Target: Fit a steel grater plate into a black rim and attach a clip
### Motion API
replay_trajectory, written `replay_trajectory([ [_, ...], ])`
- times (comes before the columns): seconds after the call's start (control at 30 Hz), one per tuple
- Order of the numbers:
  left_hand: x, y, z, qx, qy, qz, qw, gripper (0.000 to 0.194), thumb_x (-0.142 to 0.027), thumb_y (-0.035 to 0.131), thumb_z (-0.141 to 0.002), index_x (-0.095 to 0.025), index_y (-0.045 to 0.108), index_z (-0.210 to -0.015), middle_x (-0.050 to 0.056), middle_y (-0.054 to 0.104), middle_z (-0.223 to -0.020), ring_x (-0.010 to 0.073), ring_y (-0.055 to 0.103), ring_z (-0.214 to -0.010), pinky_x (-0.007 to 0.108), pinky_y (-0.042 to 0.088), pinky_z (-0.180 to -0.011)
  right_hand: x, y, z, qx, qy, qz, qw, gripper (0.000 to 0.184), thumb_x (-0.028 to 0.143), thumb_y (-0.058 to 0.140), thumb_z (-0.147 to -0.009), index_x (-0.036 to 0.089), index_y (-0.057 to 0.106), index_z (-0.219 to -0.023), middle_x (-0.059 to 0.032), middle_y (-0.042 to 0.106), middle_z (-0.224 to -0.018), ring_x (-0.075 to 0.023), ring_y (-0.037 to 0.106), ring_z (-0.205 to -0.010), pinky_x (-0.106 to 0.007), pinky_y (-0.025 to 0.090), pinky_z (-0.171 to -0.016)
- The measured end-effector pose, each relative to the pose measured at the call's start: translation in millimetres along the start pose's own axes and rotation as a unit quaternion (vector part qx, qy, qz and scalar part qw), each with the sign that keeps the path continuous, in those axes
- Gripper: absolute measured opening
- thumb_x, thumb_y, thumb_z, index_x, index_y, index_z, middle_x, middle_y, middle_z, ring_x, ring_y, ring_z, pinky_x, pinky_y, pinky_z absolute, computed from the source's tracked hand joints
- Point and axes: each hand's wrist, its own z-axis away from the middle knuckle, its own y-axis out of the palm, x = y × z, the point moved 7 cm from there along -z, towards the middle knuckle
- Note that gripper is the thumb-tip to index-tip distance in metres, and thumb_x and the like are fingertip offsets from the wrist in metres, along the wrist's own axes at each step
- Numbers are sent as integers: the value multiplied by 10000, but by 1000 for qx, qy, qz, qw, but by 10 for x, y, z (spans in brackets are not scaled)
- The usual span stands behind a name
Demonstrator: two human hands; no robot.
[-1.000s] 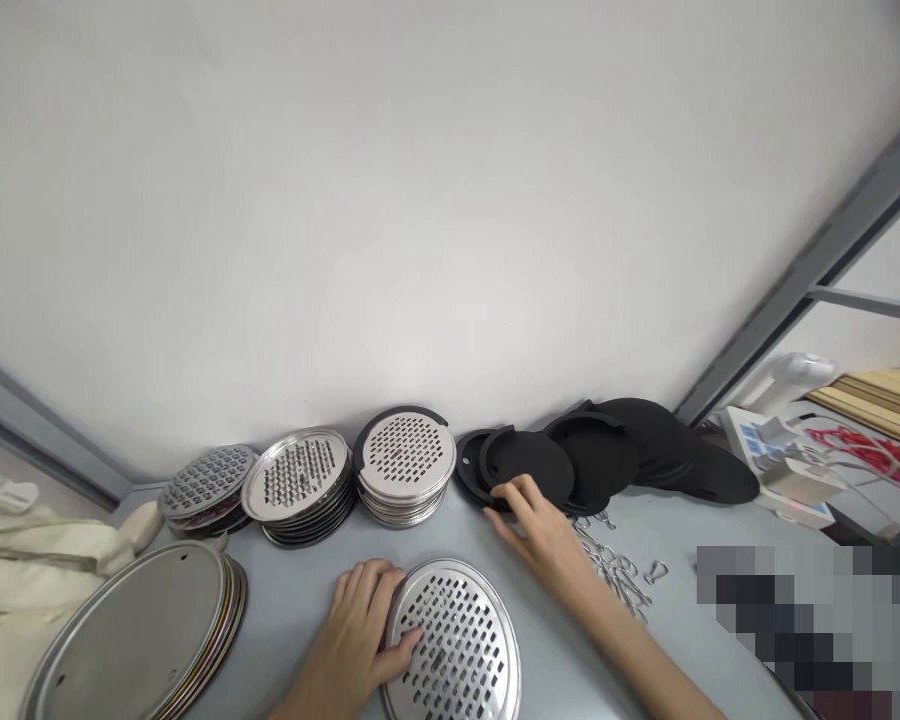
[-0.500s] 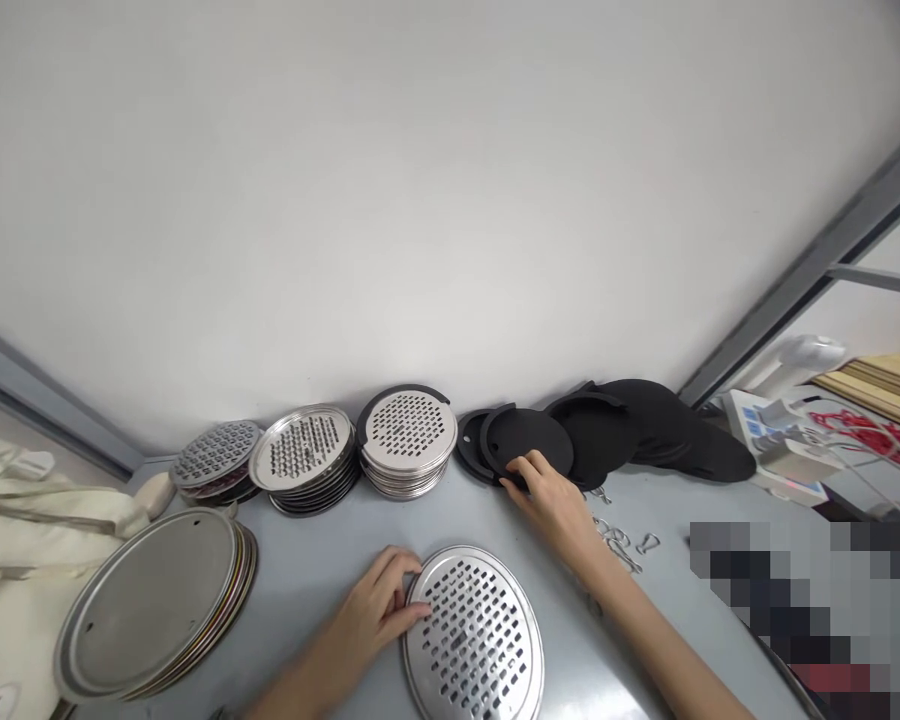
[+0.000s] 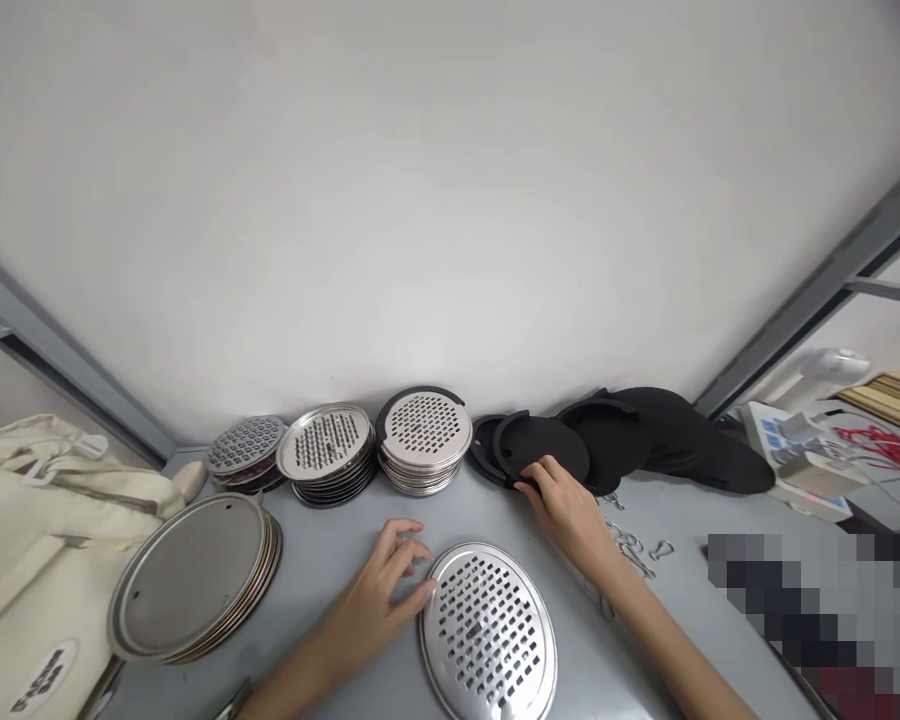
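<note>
A round metal plate with rows of slots (image 3: pixel 487 632) lies flat on the grey table in front of me. My left hand (image 3: pixel 391 585) is at its left edge, fingers apart and holding nothing; the thumb tip is at the rim. Farther back, my right hand (image 3: pixel 566 512) pinches the near edge of a round black disc (image 3: pixel 544 447) between thumb and fingers. That disc overlaps another black disc (image 3: pixel 484 440) on its left. More black pieces (image 3: pixel 607 440) lie against it on the right. Just beyond my right wrist are several small metal clips (image 3: pixel 634 545).
Along the wall stand stacks of slotted plates: one left (image 3: pixel 246 445), one middle (image 3: pixel 325 445), one with a black rim piece (image 3: pixel 427 430). A stack of larger plain plates (image 3: pixel 195 580) and a cream bag (image 3: pixel 37 570) are at left. A black cloth item (image 3: pixel 705 445) lies right.
My left fingers have loosened and spread away from the slotted plate's edge. My right hand stays at the black disc. The whole view has shifted slightly, bringing more of the bag into sight.
</note>
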Motion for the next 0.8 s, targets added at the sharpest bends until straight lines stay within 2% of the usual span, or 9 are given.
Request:
replay_trajectory([
  [0.23,-73,-119,6,-17,35,-16,999,202,-338,396,-932,-225,537,-1022,75,391,-1261,146,556,-922,333,491,-867,41,-79,29,-1,5,-24,1000,187,318,401,-950,184,513,-883,-51,546,-854,-173,585,-701,-263,427,-550],
  [0.47,-76,-117,-14,-24,47,-16,998,196,-303,378,-939,-220,541,-1011,77,401,-1241,141,572,-913,328,491,-861,18,-130,22,-28,-4,40,999,197,259,372,-959,163,525,-882,-73,519,-834,-192,544,-711,-295,425,-608],
  [0.63,-88,-129,4,-25,54,-26,998,191,-286,373,-938,-219,539,-1003,78,412,-1226,150,561,-929,328,484,-856,79,-306,1,-95,-12,40,995,178,247,405,-952,149,549,-917,-82,533,-830,-198,530,-743,-317,437,-663],
  [0.8,-111,-244,-22,-64,48,-14,997,188,-294,374,-935,-220,517,-1032,79,449,-1202,146,534,-888,335,456,-865,411,-514,179,-213,-82,18,974,173,216,492,-923,149,561,-1067,-101,591,-874,-206,560,-798,-327,454,-711],
])
